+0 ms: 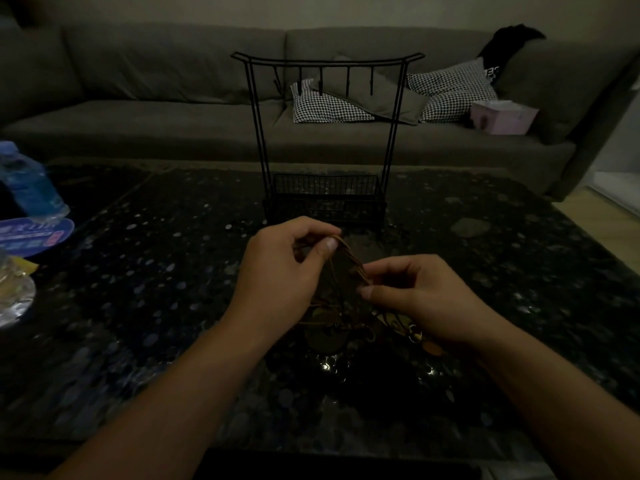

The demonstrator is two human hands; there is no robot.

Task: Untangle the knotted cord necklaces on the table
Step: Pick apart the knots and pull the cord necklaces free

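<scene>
Left hand and right hand are both pinching the tangled cord necklaces in their fingers above the speckled tabletop.

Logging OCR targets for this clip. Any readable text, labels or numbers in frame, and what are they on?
Nothing reads cleanly.
Blue printed card at the table's left edge: white print and a red patch, too blurred to read.
Blue bottle label: blurred, unreadable.
Black garment on the sofa: white letters, cut off and too small to read.
Pink tissue box: no text visible.
</scene>
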